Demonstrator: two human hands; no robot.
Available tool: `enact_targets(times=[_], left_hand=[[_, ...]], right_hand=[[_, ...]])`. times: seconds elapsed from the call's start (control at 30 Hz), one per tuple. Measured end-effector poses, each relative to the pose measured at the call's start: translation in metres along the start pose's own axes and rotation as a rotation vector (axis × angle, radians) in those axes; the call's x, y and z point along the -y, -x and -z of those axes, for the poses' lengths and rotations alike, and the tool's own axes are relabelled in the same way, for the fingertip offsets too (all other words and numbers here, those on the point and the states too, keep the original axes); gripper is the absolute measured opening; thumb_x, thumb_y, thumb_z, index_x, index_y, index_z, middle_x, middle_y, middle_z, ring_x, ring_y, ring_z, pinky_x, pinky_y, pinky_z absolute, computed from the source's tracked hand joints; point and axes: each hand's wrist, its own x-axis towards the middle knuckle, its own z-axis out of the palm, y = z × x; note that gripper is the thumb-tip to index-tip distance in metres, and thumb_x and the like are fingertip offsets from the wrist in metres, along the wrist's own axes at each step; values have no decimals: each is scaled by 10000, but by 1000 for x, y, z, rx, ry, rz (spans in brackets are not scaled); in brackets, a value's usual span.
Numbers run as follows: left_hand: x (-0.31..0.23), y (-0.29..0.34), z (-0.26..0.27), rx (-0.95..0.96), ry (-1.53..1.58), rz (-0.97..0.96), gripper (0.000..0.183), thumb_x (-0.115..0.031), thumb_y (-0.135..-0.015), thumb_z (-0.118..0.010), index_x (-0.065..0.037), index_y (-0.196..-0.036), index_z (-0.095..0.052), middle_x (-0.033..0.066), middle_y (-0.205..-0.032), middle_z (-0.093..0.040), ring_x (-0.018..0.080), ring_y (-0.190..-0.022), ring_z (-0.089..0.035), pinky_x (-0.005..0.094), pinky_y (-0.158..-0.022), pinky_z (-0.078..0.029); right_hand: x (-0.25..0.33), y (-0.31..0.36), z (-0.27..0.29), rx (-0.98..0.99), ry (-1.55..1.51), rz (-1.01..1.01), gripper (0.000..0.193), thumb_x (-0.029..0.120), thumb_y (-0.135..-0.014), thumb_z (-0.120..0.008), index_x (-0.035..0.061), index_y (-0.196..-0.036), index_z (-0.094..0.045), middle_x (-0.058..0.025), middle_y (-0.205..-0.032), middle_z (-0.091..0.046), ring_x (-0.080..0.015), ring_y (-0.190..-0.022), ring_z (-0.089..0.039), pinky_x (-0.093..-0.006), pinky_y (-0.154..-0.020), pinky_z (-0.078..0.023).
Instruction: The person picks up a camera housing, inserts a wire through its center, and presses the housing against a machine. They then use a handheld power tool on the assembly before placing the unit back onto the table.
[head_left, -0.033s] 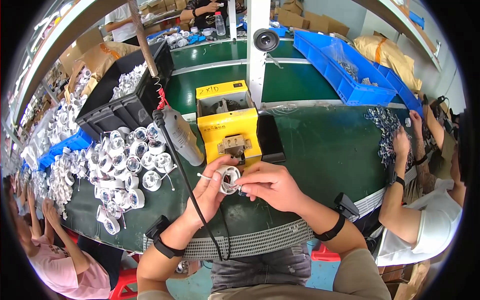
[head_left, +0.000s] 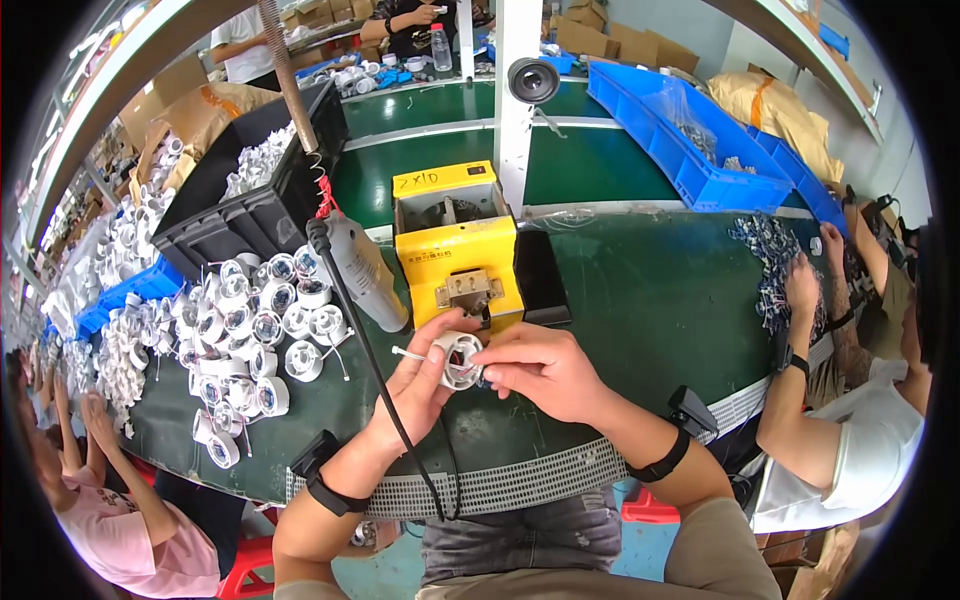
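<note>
In front of the yellow machine, my left hand grips a round white plastic housing with its open side showing. Thin wires lie inside the housing, and a pale lead with a white end pokes out to its left. My right hand is pinched at the housing's right rim. A small dark piece shows just under those fingertips; what exactly they pinch is too small to make out.
Many similar white housings are heaped at left, beside a black crate. A black cable hangs close to my left wrist, below a grey cylindrical tool. Blue bins stand at far right; co-workers sit on both sides.
</note>
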Motion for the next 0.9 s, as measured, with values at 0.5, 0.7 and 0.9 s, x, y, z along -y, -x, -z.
enact_targets(times=[0.5,0.7,0.9], left_hand=[[0,5,-7,172,108,143,573,-333,-1038,-351,-132,-1519,-112,120,-1503,-284,243,-1360,-340,365,-1115,-282],[13,1,-2,166,-44,-42,634,-304,-1021,-425,-118,-1527,-93,119,-1442,-372,218,-1296,-415,383,-1087,-328],[-5,2,-1,45,-234,159,525,-7,-933,-549,-23,-1426,-367,75,-1211,-557,132,-1065,-558,289,-892,-519]], right_hand=[[-3,2,-11,-233,305,316,226,20,-723,-789,13,-918,-676,-92,-945,-641,-176,-832,-652,-255,-724,-529],[-18,3,-16,-177,-107,22,332,11,-754,-763,-13,-1055,-624,-97,-1052,-636,-159,-877,-664,-276,-727,-560],[-12,-2,-12,-139,127,35,239,-34,-803,-700,-25,-1034,-645,-103,-1008,-646,-163,-910,-659,-268,-784,-551]])
